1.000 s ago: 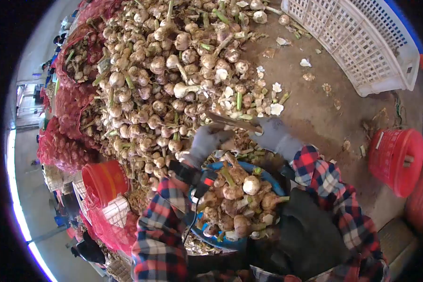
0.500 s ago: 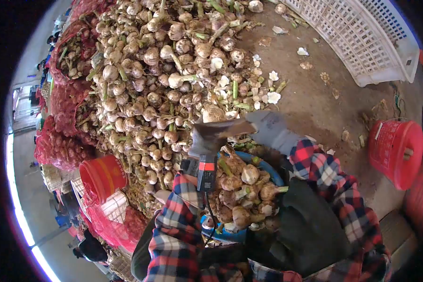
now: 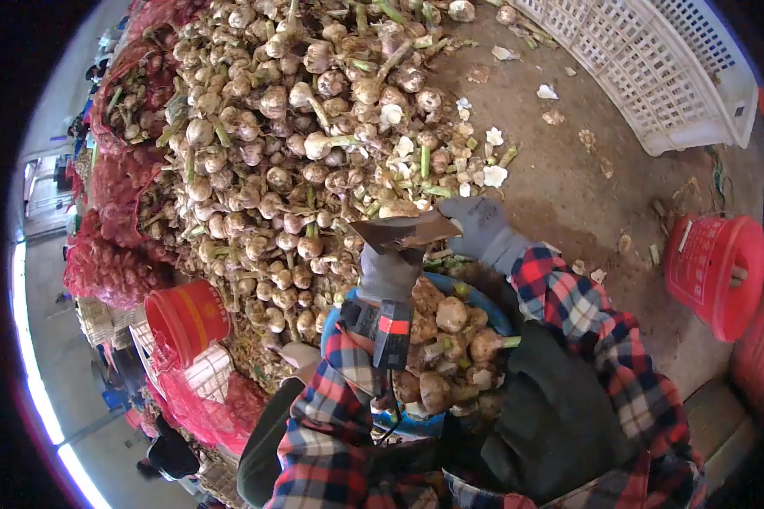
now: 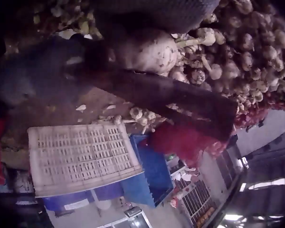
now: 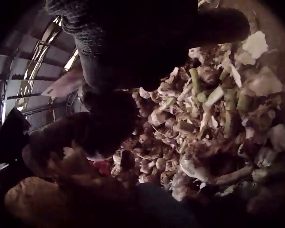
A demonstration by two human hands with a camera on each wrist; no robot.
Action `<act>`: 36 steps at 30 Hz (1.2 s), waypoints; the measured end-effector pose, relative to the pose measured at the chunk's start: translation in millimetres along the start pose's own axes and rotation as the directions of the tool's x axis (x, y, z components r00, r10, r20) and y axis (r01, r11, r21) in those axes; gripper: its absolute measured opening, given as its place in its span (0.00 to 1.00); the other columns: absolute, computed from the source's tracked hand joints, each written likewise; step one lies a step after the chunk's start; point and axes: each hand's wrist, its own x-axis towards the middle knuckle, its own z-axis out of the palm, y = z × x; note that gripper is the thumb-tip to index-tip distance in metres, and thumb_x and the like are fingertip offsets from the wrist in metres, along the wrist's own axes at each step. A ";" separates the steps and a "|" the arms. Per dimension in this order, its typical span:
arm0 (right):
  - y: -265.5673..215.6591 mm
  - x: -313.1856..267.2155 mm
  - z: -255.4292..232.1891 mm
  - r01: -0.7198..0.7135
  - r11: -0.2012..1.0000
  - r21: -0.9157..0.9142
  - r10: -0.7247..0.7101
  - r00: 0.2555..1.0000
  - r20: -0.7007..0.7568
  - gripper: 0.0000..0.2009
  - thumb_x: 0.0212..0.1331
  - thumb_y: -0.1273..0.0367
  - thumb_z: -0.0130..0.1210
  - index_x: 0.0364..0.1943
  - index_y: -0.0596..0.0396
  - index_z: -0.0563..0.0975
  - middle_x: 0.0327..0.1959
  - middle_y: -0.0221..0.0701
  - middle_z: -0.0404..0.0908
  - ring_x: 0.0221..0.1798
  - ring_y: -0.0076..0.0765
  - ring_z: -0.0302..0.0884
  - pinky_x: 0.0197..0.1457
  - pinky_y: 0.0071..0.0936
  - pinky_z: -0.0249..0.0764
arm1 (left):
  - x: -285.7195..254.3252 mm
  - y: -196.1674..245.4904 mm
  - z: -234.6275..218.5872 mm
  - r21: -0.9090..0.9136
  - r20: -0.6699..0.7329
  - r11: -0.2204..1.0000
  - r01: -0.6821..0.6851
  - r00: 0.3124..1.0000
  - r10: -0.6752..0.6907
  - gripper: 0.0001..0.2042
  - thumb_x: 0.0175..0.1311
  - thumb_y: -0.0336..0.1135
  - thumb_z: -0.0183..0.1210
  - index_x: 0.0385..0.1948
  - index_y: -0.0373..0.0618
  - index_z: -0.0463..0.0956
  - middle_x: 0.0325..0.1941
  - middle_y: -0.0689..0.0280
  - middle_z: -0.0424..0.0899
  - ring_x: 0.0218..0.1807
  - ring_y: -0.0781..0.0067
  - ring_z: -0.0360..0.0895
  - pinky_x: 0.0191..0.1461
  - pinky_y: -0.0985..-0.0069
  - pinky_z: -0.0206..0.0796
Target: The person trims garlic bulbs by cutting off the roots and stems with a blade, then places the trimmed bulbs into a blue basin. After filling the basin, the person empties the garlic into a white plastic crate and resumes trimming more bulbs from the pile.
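Observation:
My right hand, in a grey glove, grips the handle of a broad dark knife held level over the near edge of the garlic pile. Just under the blade, my gloved left hand curls round a garlic bulb. The left wrist view shows that pale bulb pressed against the knife, with the right hand behind it. The bulb is hidden in the head view. A blue basin heaped with trimmed garlic sits on my lap below both hands. The right wrist view is dark, with only glove and garlic scraps showing.
A white slatted crate lies on the dirt floor at the upper right. A red bucket stands at the right and another red bucket at the left. Red mesh sacks of garlic line the left side.
My left hand has drawn back from the pile to just below the blade, above the basin. The knife has tilted slightly and stays in the right hand.

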 end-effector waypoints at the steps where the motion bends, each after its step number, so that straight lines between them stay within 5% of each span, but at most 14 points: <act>1: 8.3 -0.3 3.3 -0.002 1.000 0.000 0.002 1.000 -0.001 0.13 0.36 0.62 0.51 0.30 0.49 0.70 0.27 0.33 0.74 0.32 0.39 0.72 0.34 0.33 0.68 | 1.4 2.1 -3.5 -0.065 0.074 0.987 0.150 0.987 -0.145 0.15 0.41 0.32 0.57 0.34 0.43 0.69 0.31 0.63 0.75 0.33 0.72 0.72 0.36 0.77 0.65; 4: 54.2 -8.1 1.1 -0.514 0.854 -0.080 0.520 0.842 0.146 0.16 0.39 0.61 0.49 0.36 0.48 0.71 0.31 0.37 0.74 0.34 0.42 0.72 0.38 0.35 0.67 | 4.6 28.1 -40.9 -0.217 -0.043 0.976 0.032 0.998 -0.043 0.13 0.43 0.28 0.55 0.33 0.42 0.67 0.30 0.64 0.74 0.30 0.73 0.71 0.33 0.80 0.65; 6: 81.2 -19.0 -2.0 -0.595 0.792 -0.137 0.608 0.790 0.083 0.17 0.41 0.59 0.48 0.38 0.48 0.71 0.33 0.39 0.74 0.37 0.43 0.71 0.41 0.36 0.66 | 2.7 34.2 -73.8 -0.843 0.514 -0.240 0.481 0.853 -0.094 0.11 0.49 0.37 0.52 0.31 0.41 0.66 0.30 0.62 0.73 0.32 0.69 0.71 0.35 0.78 0.64; 7: 77.2 -29.2 0.9 -0.648 0.753 -0.115 0.652 0.758 0.002 0.17 0.41 0.58 0.47 0.37 0.48 0.72 0.33 0.40 0.74 0.38 0.43 0.71 0.43 0.36 0.65 | 8.4 33.6 -88.0 -0.669 0.741 0.147 0.728 0.638 0.209 0.15 0.53 0.45 0.48 0.32 0.41 0.67 0.32 0.61 0.73 0.37 0.66 0.69 0.39 0.74 0.62; 10: 54.5 -27.6 -4.7 -0.597 0.782 -0.181 0.619 0.779 0.104 0.18 0.41 0.57 0.47 0.38 0.48 0.72 0.35 0.40 0.74 0.41 0.43 0.70 0.45 0.36 0.64 | 31.6 9.0 -85.0 -0.371 0.913 0.926 0.075 0.213 0.348 0.20 0.52 0.45 0.49 0.40 0.38 0.67 0.40 0.58 0.73 0.42 0.65 0.70 0.46 0.72 0.61; 11: 48.9 -28.8 -1.4 -0.598 0.780 -0.182 0.621 0.775 0.118 0.18 0.41 0.57 0.47 0.38 0.48 0.72 0.35 0.40 0.74 0.41 0.43 0.70 0.45 0.36 0.64 | 45.1 -28.8 -79.5 -0.263 0.881 0.958 -0.110 0.377 0.285 0.21 0.48 0.43 0.54 0.42 0.40 0.67 0.43 0.59 0.72 0.45 0.63 0.69 0.48 0.75 0.60; 12: 45.1 -28.0 0.1 -0.595 0.784 -0.177 0.620 0.765 0.176 0.19 0.41 0.57 0.47 0.39 0.48 0.71 0.35 0.40 0.73 0.41 0.43 0.69 0.46 0.36 0.64 | 77.7 5.2 -87.5 0.266 0.803 0.959 0.102 0.526 -0.279 0.23 0.45 0.45 0.55 0.43 0.42 0.67 0.45 0.61 0.71 0.47 0.65 0.67 0.50 0.75 0.59; 13: 45.1 -23.9 -0.8 -0.591 0.788 -0.173 0.615 0.757 0.220 0.20 0.41 0.57 0.47 0.40 0.47 0.70 0.36 0.40 0.73 0.42 0.44 0.69 0.46 0.35 0.64 | 94.4 -37.7 -78.2 0.260 0.511 0.964 0.057 0.839 -0.188 0.21 0.46 0.47 0.55 0.41 0.47 0.68 0.41 0.57 0.72 0.44 0.65 0.69 0.47 0.73 0.60; 15: 50.7 -22.9 7.8 -0.580 0.799 -0.160 0.601 0.771 0.209 0.20 0.42 0.57 0.47 0.41 0.47 0.70 0.36 0.41 0.73 0.41 0.44 0.69 0.46 0.35 0.64 | 142.7 -72.7 -65.9 0.642 0.173 0.766 -0.040 0.980 -0.094 0.21 0.40 0.43 0.58 0.38 0.48 0.68 0.43 0.58 0.68 0.45 0.58 0.67 0.46 0.69 0.61; 23: 72.5 -36.9 17.0 -0.625 0.779 -0.048 0.619 0.755 0.218 0.23 0.42 0.56 0.46 0.45 0.48 0.67 0.38 0.40 0.73 0.42 0.44 0.69 0.48 0.33 0.62 | 157.1 -133.7 -50.0 0.616 0.093 0.777 -0.125 0.992 0.086 0.10 0.45 0.38 0.52 0.31 0.51 0.72 0.35 0.64 0.72 0.39 0.60 0.68 0.40 0.69 0.62; 26: 77.3 -37.4 24.1 -0.606 0.787 -0.114 0.617 0.771 0.157 0.22 0.42 0.56 0.46 0.45 0.46 0.68 0.35 0.38 0.74 0.41 0.42 0.70 0.47 0.32 0.64 | 121.7 -144.4 -59.1 0.143 0.144 0.957 0.252 0.952 -0.272 0.14 0.49 0.41 0.51 0.36 0.45 0.71 0.32 0.59 0.76 0.35 0.62 0.73 0.37 0.71 0.63; 30: 9.2 -3.3 -10.2 -0.589 0.798 -0.129 0.601 0.762 0.239 0.22 0.42 0.55 0.46 0.45 0.43 0.67 0.35 0.39 0.74 0.41 0.41 0.70 0.46 0.33 0.64 | 62.4 -85.5 -57.2 -0.394 0.579 0.615 0.684 0.704 -0.411 0.17 0.49 0.39 0.52 0.36 0.33 0.69 0.30 0.61 0.75 0.32 0.72 0.72 0.35 0.79 0.64; 32: -7.7 9.0 -11.0 -0.411 0.912 -0.022 0.397 0.864 0.310 0.21 0.43 0.55 0.45 0.45 0.41 0.67 0.38 0.39 0.73 0.42 0.43 0.69 0.47 0.33 0.64 | 42.5 -60.9 -49.0 -0.339 0.569 0.866 0.367 0.813 -0.122 0.17 0.49 0.36 0.52 0.35 0.30 0.69 0.28 0.61 0.75 0.28 0.76 0.72 0.31 0.82 0.65; 36: 3.1 6.4 -9.9 -0.363 0.932 -0.011 0.343 0.869 0.357 0.20 0.43 0.55 0.44 0.43 0.42 0.69 0.40 0.39 0.71 0.43 0.43 0.69 0.46 0.34 0.64 | 26.5 -21.2 -51.3 -0.277 0.552 0.829 0.486 0.786 -0.277 0.15 0.51 0.36 0.51 0.34 0.31 0.69 0.28 0.61 0.75 0.27 0.76 0.73 0.29 0.83 0.66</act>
